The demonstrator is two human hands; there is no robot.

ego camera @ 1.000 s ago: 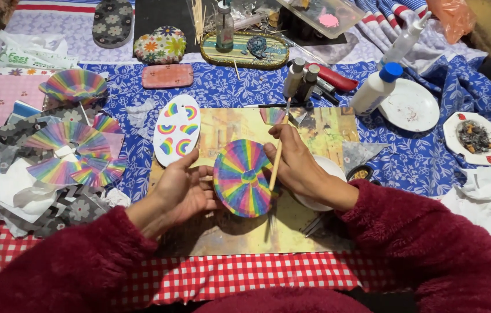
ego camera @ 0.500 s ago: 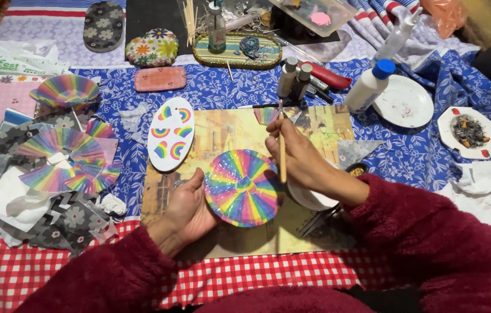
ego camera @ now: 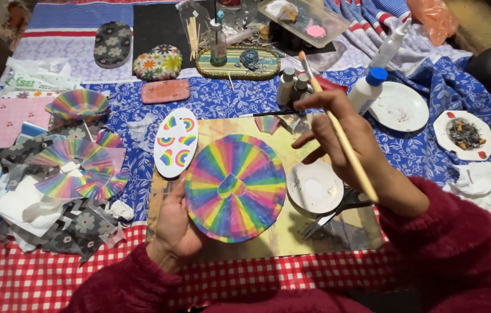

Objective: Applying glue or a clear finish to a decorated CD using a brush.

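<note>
I see the left hand (ego camera: 177,223) under the rainbow disc (ego camera: 235,186), fingers curled round its lower-left edge, gripping it; disc sits mid-frame, tilted up off the yellow mat (ego camera: 292,235). Right hand (ego camera: 344,139) at approx 2 o'clock from the disc, fingers pinched together on a wooden paintbrush (ego camera: 338,127), brush end pointing to 11 o'clock, away from the disc, handle running back over the wrist. Small white dish (ego camera: 315,186) just beside the disc at 3 o'clock, under the right hand. Oval w/ rainbow arcs (ego camera: 176,141) at 10 o'clock, nearly touching the disc. Glue bottle w/ blue cap (ego camera: 367,90) at 1 o'clock, next to a white plate (ego camera: 401,108). Pile of rainbow paper pieces (ego camera: 71,168) at 9 o'clock, well apart. Metal clip/tool (ego camera: 329,214) at 4 o'clock on the mat, can't tell what exactly.
</note>
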